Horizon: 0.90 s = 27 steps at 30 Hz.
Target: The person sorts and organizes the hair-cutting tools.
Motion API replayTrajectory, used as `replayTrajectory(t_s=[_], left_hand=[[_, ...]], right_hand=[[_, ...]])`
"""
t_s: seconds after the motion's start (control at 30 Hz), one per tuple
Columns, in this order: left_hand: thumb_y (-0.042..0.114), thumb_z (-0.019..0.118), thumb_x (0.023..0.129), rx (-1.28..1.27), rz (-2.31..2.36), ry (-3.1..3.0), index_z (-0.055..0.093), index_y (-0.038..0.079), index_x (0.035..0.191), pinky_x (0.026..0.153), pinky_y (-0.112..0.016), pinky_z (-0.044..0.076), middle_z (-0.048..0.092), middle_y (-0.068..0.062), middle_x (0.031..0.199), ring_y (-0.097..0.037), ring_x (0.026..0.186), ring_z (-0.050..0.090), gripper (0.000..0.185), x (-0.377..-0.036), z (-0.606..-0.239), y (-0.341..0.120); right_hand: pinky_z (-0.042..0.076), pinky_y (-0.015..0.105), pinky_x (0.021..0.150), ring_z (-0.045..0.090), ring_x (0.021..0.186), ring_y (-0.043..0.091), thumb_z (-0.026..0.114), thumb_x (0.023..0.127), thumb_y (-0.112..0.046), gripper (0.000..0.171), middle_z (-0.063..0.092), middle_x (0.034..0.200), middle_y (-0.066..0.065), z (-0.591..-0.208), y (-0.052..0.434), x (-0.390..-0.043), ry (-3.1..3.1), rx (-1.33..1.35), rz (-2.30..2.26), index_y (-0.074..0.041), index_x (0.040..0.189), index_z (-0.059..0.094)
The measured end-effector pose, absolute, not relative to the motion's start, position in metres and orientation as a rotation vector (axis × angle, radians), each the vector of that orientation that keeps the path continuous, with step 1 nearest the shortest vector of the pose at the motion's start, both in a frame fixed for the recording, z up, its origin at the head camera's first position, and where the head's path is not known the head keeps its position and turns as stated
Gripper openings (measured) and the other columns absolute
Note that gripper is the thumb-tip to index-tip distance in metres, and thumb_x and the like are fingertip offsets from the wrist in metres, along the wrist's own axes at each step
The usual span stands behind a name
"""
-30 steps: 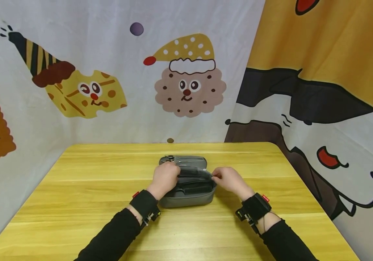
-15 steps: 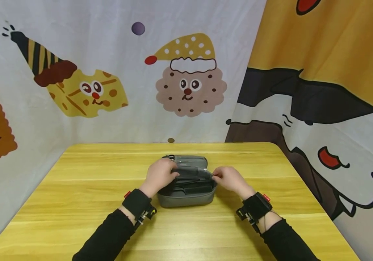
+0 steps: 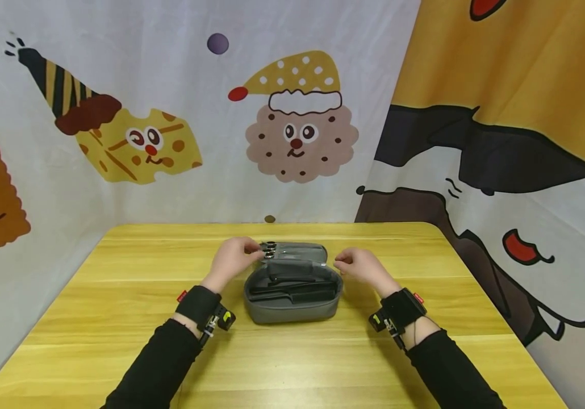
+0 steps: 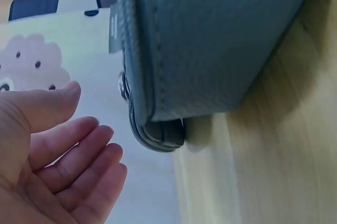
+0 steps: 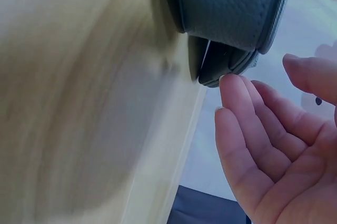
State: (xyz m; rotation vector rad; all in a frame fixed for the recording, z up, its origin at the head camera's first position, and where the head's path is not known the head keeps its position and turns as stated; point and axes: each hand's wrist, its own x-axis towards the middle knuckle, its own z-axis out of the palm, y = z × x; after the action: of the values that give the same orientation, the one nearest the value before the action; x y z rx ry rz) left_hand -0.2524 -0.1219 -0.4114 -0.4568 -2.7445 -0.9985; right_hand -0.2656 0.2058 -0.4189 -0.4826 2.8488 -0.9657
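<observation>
Cartoon curtains hang behind a yellow wooden table, and near its middle sits a grey case, unzipped, its lid laid back on the far side so that dark tools show in the tray. The left hand hovers at the lid's far-left corner, just beside the metal zip pulls; in the left wrist view its fingers are loosely curved and hold nothing, close to the case edge but apart from it. The right hand sits at the case's right end, and the right wrist view shows its fingers relaxed and spread, their tips near the lid's corner without clearly touching it. The step in hand looks like settling the lid fully open; doing that well probably means pressing both far corners down evenly, keeping the tray flat on the table so the tools inside do not slide. Fingers would best stay off the zip teeth, and the pulls should lie outside the opening
</observation>
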Motion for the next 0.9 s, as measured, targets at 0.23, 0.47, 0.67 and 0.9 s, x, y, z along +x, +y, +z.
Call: replayTrajectory(t_s=[0.23,0.47,0.67,0.9], left_hand=[[0.022,0.071,0.093,-0.313,-1.139,-2.767,0.070,-0.003,0.115,0.086,-0.046,0.052,0.069,-0.018,0.107,-0.034,0.098,0.064,0.033,-0.265,-0.423,-0.136],[0.024,0.068,0.096,-0.212,-1.257,-2.816,0.065,-0.006,0.123,0.089,-0.044,0.051,0.066,-0.022,0.116,-0.035,0.102,0.063,0.041,-0.274,-0.433,-0.143],[0.026,0.066,0.097,-0.065,-1.484,-2.843,0.060,-0.007,0.129,0.089,-0.042,0.053,0.064,-0.024,0.119,-0.035,0.101,0.065,0.046,-0.280,-0.442,-0.147],[0.022,0.066,0.097,-0.022,-1.565,-2.837,0.065,-0.008,0.122,0.084,-0.043,0.056,0.068,-0.023,0.110,-0.035,0.095,0.067,0.038,-0.283,-0.445,-0.145]], right_hand=[[0.056,0.041,0.083,0.068,0.095,0.032,0.063,0.099,-0.019,0.034,0.069,0.109,0.016,-0.419,0.203,-0.278,2.674,-0.361,-1.147,0.006,0.123,0.064],[0.055,0.045,0.088,0.068,0.098,0.030,0.060,0.101,-0.018,0.039,0.067,0.114,0.021,-0.424,0.201,-0.294,2.522,-0.223,-1.279,0.010,0.128,0.058],[0.056,0.042,0.085,0.068,0.094,0.027,0.061,0.100,-0.019,0.037,0.070,0.107,0.019,-0.430,0.197,-0.301,2.493,-0.156,-1.298,0.008,0.124,0.062],[0.057,0.039,0.084,0.068,0.094,0.025,0.059,0.101,-0.021,0.042,0.068,0.112,0.020,-0.440,0.195,-0.304,2.418,-0.127,-1.342,0.011,0.129,0.058]])
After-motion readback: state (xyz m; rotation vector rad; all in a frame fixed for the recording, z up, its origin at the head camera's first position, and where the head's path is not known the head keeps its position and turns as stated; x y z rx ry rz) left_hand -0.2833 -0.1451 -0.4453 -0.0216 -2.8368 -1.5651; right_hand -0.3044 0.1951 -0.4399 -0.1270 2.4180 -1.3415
